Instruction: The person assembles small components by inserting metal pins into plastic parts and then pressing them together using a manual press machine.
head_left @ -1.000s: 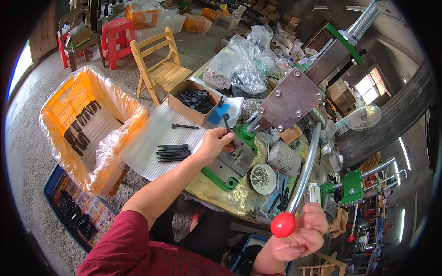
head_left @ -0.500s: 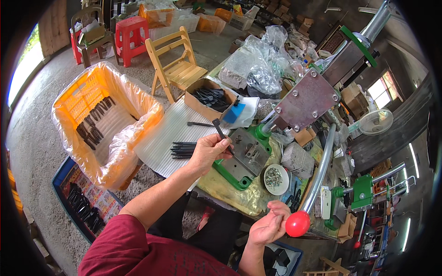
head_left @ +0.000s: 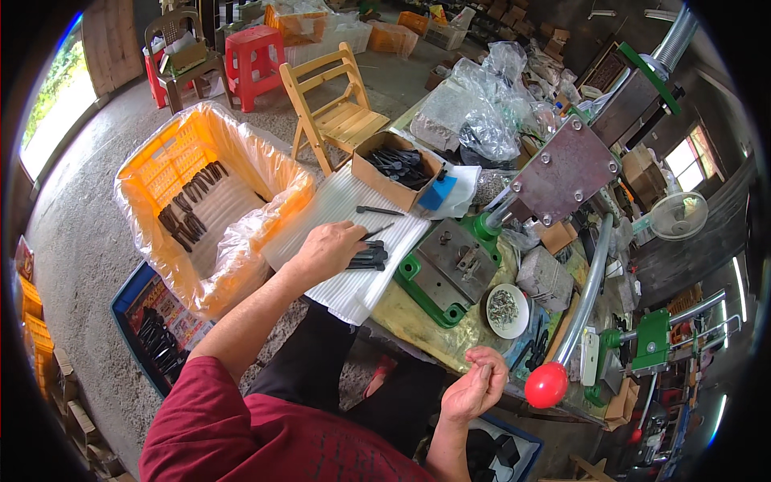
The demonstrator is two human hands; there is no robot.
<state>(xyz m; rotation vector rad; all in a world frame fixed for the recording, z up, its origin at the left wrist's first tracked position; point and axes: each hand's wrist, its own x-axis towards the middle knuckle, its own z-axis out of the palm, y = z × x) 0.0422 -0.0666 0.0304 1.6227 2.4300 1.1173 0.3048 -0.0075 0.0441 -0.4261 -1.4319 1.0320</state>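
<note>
While the person sits at the bench, things look like this:
Press (head_left: 514,233): big, green base, red knob (head_left: 546,384).
White sheet (head_left: 353,241): holds the black parts (head_left: 368,257).
Left hand (head_left: 329,249): pinching one thin black part beside the pile.
Right hand (head_left: 475,386): loosely curled, empty, near the knob.

Red lever knob (head_left: 546,385), green press base (head_left: 418,281)

Workshop: lever press (head_left: 514,233), parts crates (head_left: 185,177)

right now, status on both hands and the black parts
Left hand on black parts stack, white sheet. Right hand loosely curled, empty, beside red lever knob. Nothing blocking.
</note>
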